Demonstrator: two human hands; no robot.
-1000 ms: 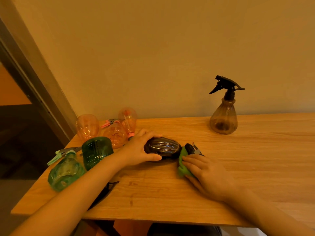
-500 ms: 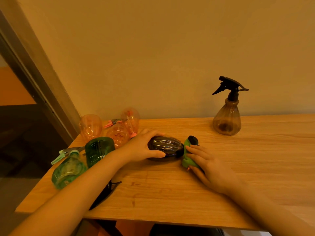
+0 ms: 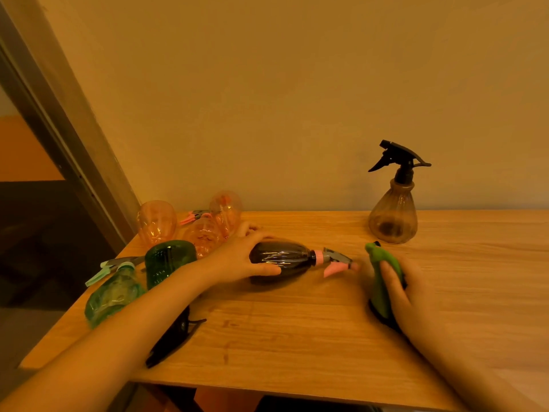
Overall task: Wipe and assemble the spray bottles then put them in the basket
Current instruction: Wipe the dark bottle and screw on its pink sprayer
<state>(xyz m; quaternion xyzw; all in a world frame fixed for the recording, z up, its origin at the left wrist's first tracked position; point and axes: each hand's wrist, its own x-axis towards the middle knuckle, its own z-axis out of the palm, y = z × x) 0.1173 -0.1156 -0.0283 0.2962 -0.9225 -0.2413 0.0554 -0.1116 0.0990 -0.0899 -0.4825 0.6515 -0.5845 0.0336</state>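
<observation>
A dark spray bottle (image 3: 282, 258) lies on its side on the wooden table (image 3: 312, 337), its pink and grey trigger head (image 3: 337, 261) pointing right. My left hand (image 3: 237, 258) grips the bottle's body from the left. My right hand (image 3: 407, 292) holds a green cloth (image 3: 381, 278) against the table, well to the right of the trigger head and apart from it. Something dark shows under the cloth. An assembled brown bottle with a black trigger (image 3: 393, 200) stands upright at the back right.
At the table's left end stand several orange bottle bodies (image 3: 156, 221), a green bottle body (image 3: 169, 261) and a lying green spray bottle (image 3: 111, 292). A black trigger head (image 3: 170, 343) lies under my left forearm near the front edge. A wall runs behind the table.
My right hand has pulled the green cloth away to the right, uncovering the bottle's pink and grey trigger head. My left hand stays on the dark bottle.
</observation>
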